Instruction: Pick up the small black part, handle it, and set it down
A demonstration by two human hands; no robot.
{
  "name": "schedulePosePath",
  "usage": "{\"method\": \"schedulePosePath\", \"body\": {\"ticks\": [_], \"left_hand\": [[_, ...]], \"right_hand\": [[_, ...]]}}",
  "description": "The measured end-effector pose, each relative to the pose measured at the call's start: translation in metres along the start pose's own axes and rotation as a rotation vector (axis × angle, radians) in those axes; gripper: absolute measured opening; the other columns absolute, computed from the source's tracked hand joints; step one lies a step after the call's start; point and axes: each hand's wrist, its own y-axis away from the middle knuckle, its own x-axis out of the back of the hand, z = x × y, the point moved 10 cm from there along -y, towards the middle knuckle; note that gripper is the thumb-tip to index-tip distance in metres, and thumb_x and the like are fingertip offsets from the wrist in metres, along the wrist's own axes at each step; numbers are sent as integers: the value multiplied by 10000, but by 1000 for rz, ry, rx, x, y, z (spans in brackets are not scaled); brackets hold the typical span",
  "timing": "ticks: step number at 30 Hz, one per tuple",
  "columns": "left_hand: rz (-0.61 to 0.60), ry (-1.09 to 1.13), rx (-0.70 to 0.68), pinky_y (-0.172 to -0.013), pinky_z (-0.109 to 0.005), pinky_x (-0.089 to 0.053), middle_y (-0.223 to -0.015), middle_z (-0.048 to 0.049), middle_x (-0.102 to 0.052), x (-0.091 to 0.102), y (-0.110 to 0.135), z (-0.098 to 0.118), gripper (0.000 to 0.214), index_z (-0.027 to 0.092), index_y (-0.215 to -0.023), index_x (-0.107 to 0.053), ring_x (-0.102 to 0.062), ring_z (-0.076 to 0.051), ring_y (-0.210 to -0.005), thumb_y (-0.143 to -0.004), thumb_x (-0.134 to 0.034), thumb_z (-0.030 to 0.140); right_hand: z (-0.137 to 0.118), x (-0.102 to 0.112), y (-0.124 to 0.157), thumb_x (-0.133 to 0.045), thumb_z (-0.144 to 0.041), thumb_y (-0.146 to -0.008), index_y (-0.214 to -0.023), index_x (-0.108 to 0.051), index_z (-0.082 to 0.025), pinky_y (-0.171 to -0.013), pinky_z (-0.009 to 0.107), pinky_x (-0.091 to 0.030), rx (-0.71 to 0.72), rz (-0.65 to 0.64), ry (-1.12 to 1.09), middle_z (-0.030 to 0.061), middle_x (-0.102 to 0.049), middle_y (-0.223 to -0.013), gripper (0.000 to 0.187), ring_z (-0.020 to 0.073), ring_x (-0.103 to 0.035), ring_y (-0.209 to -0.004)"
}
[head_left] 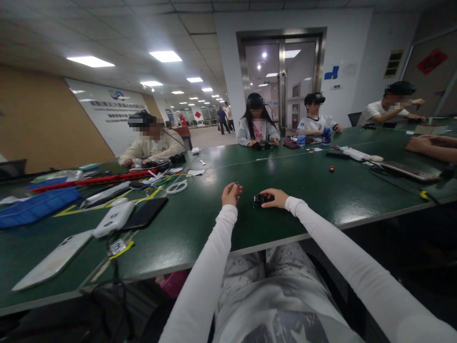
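Note:
My left hand (231,194) is raised just over the green table (200,224), fingers pinched together. A tiny dark piece (235,183) shows at its fingertips, too small to name. To the right, my right hand (277,197) is closed around a small black object with metallic-looking edges (259,200), resting at the tabletop. Its kind cannot be made out, and my fingers cover part of it. The two hands are a short way apart.
Left lie a blue tray (39,207), a white phone (53,259), a dark flat device (146,213) and cables (176,186). A small red item (332,168) and a tablet (410,170) are right. Bottles (326,132) stand farther back. Several people in headsets sit around.

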Motion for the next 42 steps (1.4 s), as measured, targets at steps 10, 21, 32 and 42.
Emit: {"method": "schedulePosePath", "body": {"ticks": [10, 21, 32, 42], "left_hand": [[-386, -813, -386, -751, -283, -400, -802, -1, -606, -57, 31, 14, 153, 216, -874, -498, -557, -135, -788, -750, -433, 277], [355, -1339, -24, -724, -379, -387, -875, -100, -595, 188, -25, 47, 242, 203, -892, -506, -537, -245, -853, -747, -417, 375], [608, -1076, -40, -755, -239, -395, -887, -49, -604, 279, -19, 63, 242, 167, -884, -548, -546, -144, -816, -730, -439, 317], [679, -1158, 8, -734, -294, -400, -861, -69, -596, 280, -9, 68, 243, 159, -810, -590, -525, -188, -840, -672, -482, 329]], "right_hand": [[22, 9, -4, -548, -461, -665, -1089, -451, -181, -736, 298, -433, -135, 168, -243, 52, -567, -902, 518, 122, -550, -748], [21, 6, 3, -524, -466, -684, -1013, -522, -183, -778, 316, -426, -150, 153, -241, 61, -581, -920, 434, 137, -562, -785], [23, -1, 4, -489, -495, -691, -936, -579, -203, -795, 340, -412, -117, 89, -179, 45, -607, -904, 391, 168, -560, -828], [20, -4, 8, -458, -512, -702, -910, -598, -203, -792, 335, -403, -125, 31, -145, 45, -616, -895, 398, 179, -554, -836]]}}
